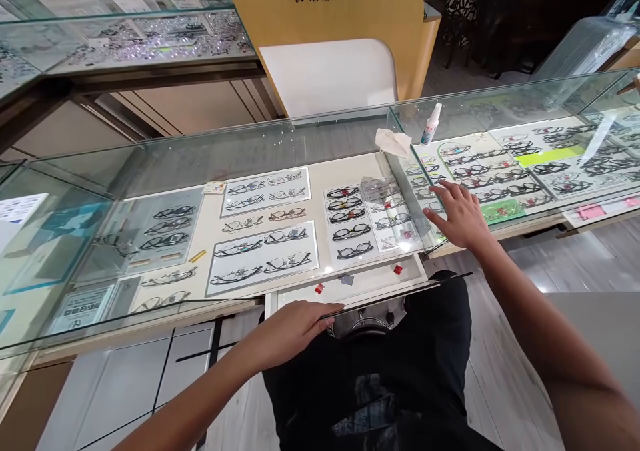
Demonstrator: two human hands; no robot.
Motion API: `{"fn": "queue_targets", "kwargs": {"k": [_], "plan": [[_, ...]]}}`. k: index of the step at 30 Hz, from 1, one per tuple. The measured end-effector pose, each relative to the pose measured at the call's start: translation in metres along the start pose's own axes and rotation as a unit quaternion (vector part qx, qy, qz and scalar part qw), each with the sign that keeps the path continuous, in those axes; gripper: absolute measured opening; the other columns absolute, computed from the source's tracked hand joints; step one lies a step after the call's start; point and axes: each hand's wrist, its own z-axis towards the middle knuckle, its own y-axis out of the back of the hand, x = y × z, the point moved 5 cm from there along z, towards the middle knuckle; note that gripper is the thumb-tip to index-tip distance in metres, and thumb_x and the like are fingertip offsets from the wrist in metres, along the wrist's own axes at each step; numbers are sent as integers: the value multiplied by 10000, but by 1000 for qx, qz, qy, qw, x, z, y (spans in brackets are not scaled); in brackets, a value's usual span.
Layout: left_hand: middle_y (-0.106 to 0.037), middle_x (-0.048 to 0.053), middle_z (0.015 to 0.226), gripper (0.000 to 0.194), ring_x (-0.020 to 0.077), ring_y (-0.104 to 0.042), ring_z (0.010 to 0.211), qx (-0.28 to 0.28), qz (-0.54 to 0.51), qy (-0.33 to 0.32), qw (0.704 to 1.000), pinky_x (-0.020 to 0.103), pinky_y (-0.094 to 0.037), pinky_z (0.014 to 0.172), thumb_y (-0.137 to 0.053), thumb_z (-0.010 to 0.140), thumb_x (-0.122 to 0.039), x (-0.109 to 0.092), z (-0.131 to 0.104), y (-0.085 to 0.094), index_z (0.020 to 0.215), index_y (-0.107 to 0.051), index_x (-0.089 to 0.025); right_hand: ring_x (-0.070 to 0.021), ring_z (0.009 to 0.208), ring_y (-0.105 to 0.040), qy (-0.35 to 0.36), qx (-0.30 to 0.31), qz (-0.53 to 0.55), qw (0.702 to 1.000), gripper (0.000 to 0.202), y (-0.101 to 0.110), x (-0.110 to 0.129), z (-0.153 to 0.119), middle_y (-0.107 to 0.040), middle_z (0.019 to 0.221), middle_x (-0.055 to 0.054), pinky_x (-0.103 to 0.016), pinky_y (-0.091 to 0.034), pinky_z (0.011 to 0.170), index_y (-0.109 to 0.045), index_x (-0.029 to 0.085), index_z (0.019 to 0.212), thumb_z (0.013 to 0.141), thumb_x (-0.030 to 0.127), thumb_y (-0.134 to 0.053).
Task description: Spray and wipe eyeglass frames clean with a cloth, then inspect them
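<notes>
My left hand [295, 329] is closed over the front edge of a shallow white drawer [367, 284], which is pulled partly out of the glass display counter. Two small red pieces [397, 269] and a small grey piece [346, 279] lie inside the drawer. Fingers spread, my right hand [461, 219] rests on the glass top by a seam between panes. Under the glass, rows of eyeglasses [351, 232] sit on white trays. Beyond my right hand, a crumpled tissue [393, 142] and a small white spray bottle [431, 124] are on the counter.
A yellow and white cashier desk [330, 21] stands behind the counter. Another glass case [150, 37] with glasses is at the back left. My black-clad legs [370, 377] are close beneath the drawer. A transparent-looking grey suitcase [583, 47] stands at the far right.
</notes>
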Motion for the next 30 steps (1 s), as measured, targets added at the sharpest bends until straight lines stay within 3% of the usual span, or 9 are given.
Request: {"fn": "queue_targets", "kwargs": {"k": [7, 12, 15, 19, 23, 25, 27, 30], "plan": [[-747, 23, 1523, 518, 324, -750, 1362, 1, -9, -7, 1000, 422, -598, 1091, -423, 1149, -517, -12, -13, -11, 1564, -705, -388, -510, 1697, -301, -38, 0, -1, 999, 874, -8, -12, 2, -349, 1846, -239, -780, -313, 1303, -438, 199, 1716, 1048, 761, -459], [-687, 25, 1602, 565, 339, -699, 1441, 30, -12, -14, 999, 445, -567, 1152, -478, 1129, -611, -16, -26, -31, 1621, -649, -391, -511, 1694, -307, -51, 18, 0, 999, 918, -15, -19, 8, -358, 1848, -216, -754, -312, 1320, -444, 207, 1718, 1017, 798, -477], [-669, 39, 1622, 653, 367, -677, 1465, 55, -4, -13, 998, 458, -560, 1166, -578, 1071, -676, -18, -34, -39, 1657, -609, -387, -517, 1623, -400, -35, 10, 7, 999, 906, -9, -32, 18, -456, 1784, -222, -735, -336, 1306, -523, 206, 1669, 993, 809, -505], [-701, 18, 1589, 755, 361, -719, 1399, 136, -29, -15, 990, 413, -574, 1126, -729, 938, -776, -19, -28, -38, 1599, -666, -417, -493, 1516, -501, -46, -10, 32, 998, 772, 1, -70, 39, -621, 1598, -228, -728, -351, 1290, -653, 202, 1527, 1026, 755, -456], [-858, 34, 1289, 577, 303, -796, 1190, 241, -83, -54, 965, 362, -580, 1044, -656, 978, -790, -26, 10, -41, 1237, -887, -328, -570, 1578, -375, -120, -69, 15, 990, 899, -2, -107, 52, -489, 1714, -280, -842, -285, 1253, -550, 183, 1610, 979, 818, -476], [-871, 65, 1136, 622, 288, -792, 1099, 183, -94, -66, 976, 349, -590, 953, -569, 1025, -787, -31, 43, -36, 1045, -891, -256, -563, 1580, -371, -126, -72, 12, 989, 914, -7, -113, 54, -477, 1734, -265, -837, -289, 1254, -532, 198, 1629, 973, 830, -459], [-849, 78, 1153, 576, 275, -765, 1063, 39, -58, -75, 995, 358, -578, 927, -539, 1064, -715, -37, 83, -25, 1076, -850, -230, -554, 1583, -371, -131, -54, -4, 990, 925, -11, -113, 55, -466, 1743, -261, -811, -298, 1266, -509, 191, 1655, 986, 824, -430], [-792, 81, 1337, 395, 273, -701, 1192, -161, 44, -107, 980, 403, -535, 1071, -505, 1109, -491, -52, 144, -6, 1156, -802, -235, -549, 1602, -353, -144, -14, -33, 989, 940, -11, -107, 56, -420, 1771, -276, -782, -311, 1279, -454, 154, 1697, 1016, 799, -385]]}}
